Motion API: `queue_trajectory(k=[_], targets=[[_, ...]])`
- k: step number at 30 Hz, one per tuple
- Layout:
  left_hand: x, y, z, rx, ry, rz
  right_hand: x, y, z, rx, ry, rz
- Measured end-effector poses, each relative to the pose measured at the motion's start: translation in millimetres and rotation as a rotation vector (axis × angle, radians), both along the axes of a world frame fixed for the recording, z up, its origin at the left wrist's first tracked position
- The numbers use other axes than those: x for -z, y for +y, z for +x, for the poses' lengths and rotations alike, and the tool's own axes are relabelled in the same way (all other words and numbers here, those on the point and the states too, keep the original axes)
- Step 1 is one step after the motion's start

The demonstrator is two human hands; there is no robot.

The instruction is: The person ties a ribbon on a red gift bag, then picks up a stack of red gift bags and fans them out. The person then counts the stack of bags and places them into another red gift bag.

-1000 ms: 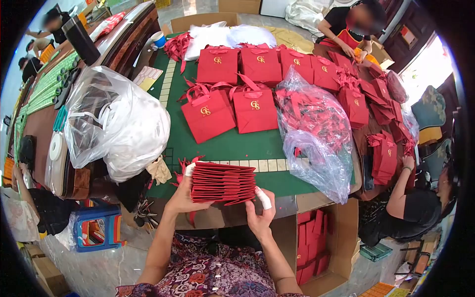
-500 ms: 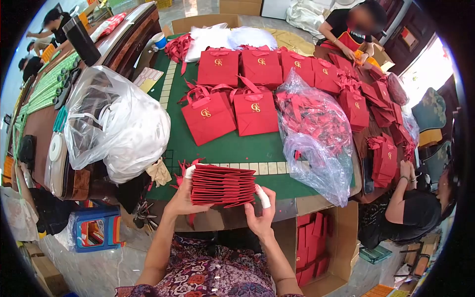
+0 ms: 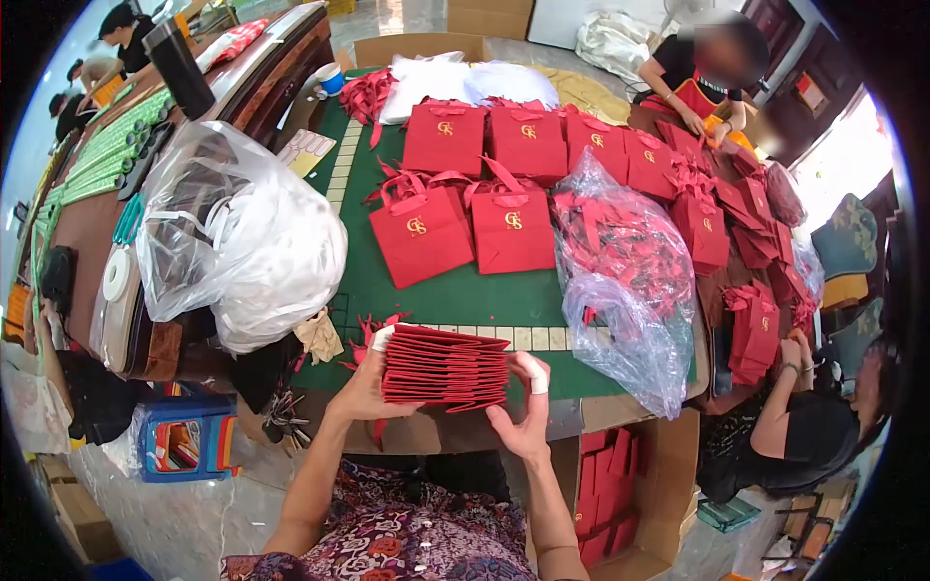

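A thick stack of flat-folded red paper bags (image 3: 446, 368) is held edge-up in front of me, over the table's near edge. My left hand (image 3: 358, 392) grips its left side, with white tape on one finger. Against the stack's right side is my right hand (image 3: 523, 421), its taped finger curled at the edge and its thumb by the lower corner. Beyond the stack, two red gift bags with gold lettering, a left one (image 3: 421, 237) and a right one (image 3: 513, 232), lie on the green tabletop (image 3: 475, 295).
More red bags (image 3: 444, 140) line the back. A clear plastic bag of red ribbons (image 3: 625, 261) lies at right, a plastic bag of white material (image 3: 266, 252) at left. Below the table edge, a cardboard box (image 3: 664, 494) holds red bags. Two co-workers sit at right.
The view has shifted slightly, so the table's contents appear a little further right. My right hand's fingers have moved up along the stack's right edge; my left hand keeps its hold.
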State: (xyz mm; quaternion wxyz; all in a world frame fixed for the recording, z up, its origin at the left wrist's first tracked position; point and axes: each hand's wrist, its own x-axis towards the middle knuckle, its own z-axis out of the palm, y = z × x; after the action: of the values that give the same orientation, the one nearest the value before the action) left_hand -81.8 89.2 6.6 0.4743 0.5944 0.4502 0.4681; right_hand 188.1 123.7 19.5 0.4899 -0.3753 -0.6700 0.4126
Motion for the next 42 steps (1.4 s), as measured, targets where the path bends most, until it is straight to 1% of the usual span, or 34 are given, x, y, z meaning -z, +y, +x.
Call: queue_trajectory(k=[1,2,3,4,5,6,7,9,10,11,12,13,14,15,17,19,22,24,25,27,28,29,31,33,35,36,38,42], targets=[[0,0,1,0.001,-0.035,-0.028,0,3,-1,-0.016,0.004,0.003],[-1,0,1,-0.001,-0.068,-0.056,-2,7,-3,-0.074,0.071,-0.045],[0,0,0,-0.021,-0.064,-0.052,-4,11,-5,-0.134,0.137,-0.093],[1,0,-2,-0.009,-0.023,-0.042,-1,10,-6,-0.173,0.168,-0.195],[-1,1,-2,0.003,0.016,-0.033,1,14,-4,-0.195,0.130,-0.185],[-4,2,0,0.000,-0.045,-0.053,0,14,-1,-0.214,0.157,-0.233],[-6,3,-1,-0.021,-0.045,-0.049,-1,15,2,-0.231,0.181,-0.284],[-12,6,-4,-0.006,0.238,0.098,3,21,1,-0.245,0.196,-0.232],[-15,7,-2,-0.022,0.178,0.066,7,23,0,-0.255,0.096,-0.253],[-17,8,-1,-0.032,0.177,0.067,5,24,-2,-0.261,-0.003,-0.272],[-18,10,0,-0.020,0.106,0.030,-2,23,-9,-0.257,0.090,-0.326],[-20,12,-1,-0.008,0.034,-0.004,0,24,-8,-0.264,0.086,-0.324],[-25,16,-4,0.000,0.145,0.055,5,26,-5,-0.234,0.023,-0.291],[-30,21,-4,-0.005,0.141,0.059,10,26,-3,-0.203,-0.040,-0.258],[-37,29,-3,0.067,0.307,0.137,15,24,-2,-0.178,-0.011,-0.276],[-33,30,-3,0.053,0.291,0.138,17,23,-1,-0.149,0.018,-0.300],[-33,30,-5,0.058,0.237,0.103,-3,24,-3,-0.156,-0.063,-0.262],[-36,33,-7,0.106,0.264,0.108,-34,27,-5,-0.180,-0.155,-0.011],[-37,34,-8,0.098,0.261,0.108,-50,27,-8,-0.187,-0.158,-0.009],[-36,34,-9,0.108,0.312,0.106,-82,25,-12,-0.106,-0.447,0.157],[-35,34,-9,0.102,0.309,0.106,-93,27,-17,-0.147,-0.582,0.195],[-34,34,-8,0.093,0.294,0.137,-98,29,-20,-0.153,-0.586,0.197],[-35,35,-8,0.075,0.279,0.168,-106,33,-28,-0.156,-0.955,0.396],[-39,36,-8,0.101,0.281,0.162,-113,35,-38,-0.176,-0.986,0.417],[-34,38,-8,0.086,0.297,0.186,-122,34,-50,-0.216,-1.092,0.353],[-30,38,-8,0.082,0.314,0.206,-122,34,-56,-0.220,-1.094,0.357],[-26,39,-9,0.073,0.321,0.211,-117,38,-66,-0.204,-1.168,0.269],[-28,48,-9,0.091,0.300,0.210,-107,54,-65,-0.250,-1.120,0.369]])
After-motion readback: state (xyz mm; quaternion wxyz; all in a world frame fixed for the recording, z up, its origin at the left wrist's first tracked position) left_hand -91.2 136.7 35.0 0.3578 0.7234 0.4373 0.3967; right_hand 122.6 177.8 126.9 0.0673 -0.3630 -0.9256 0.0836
